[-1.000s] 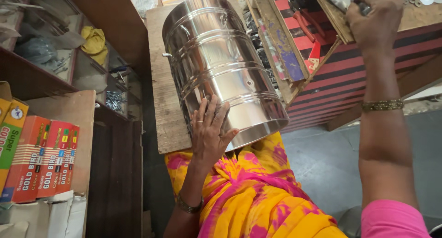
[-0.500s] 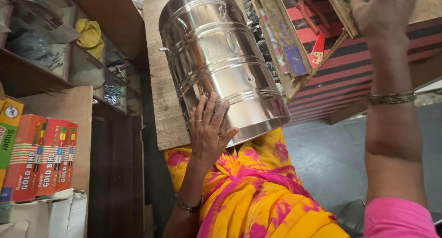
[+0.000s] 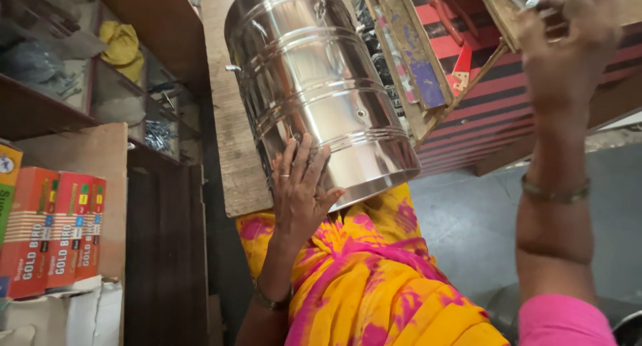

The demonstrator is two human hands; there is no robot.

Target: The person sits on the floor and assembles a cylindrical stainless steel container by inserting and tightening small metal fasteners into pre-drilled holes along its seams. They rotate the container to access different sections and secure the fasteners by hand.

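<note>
A large shiny steel drum (image 3: 321, 92) lies tilted on a wooden board (image 3: 231, 138), its open rim towards my lap. My left hand (image 3: 301, 185) rests flat against the drum's lower side, fingers spread, steadying it. My right hand (image 3: 568, 38) is raised at the upper right, blurred, its fingers curled around something small at the edge of a wooden tray (image 3: 508, 11); what it holds is unclear. My yellow and pink clothing (image 3: 374, 279) fills the bottom centre.
Red and orange boxes (image 3: 53, 232) stand on a shelf at the left. Behind them are shelves with a yellow cloth (image 3: 124, 45) and metal fittings. A red striped surface (image 3: 481, 78) with wooden trays lies to the right. Grey floor (image 3: 468, 232) shows below.
My right hand has shifted slightly and blurred near the wooden tray. The left hand stays pressed on the drum. The camera view has moved a little.
</note>
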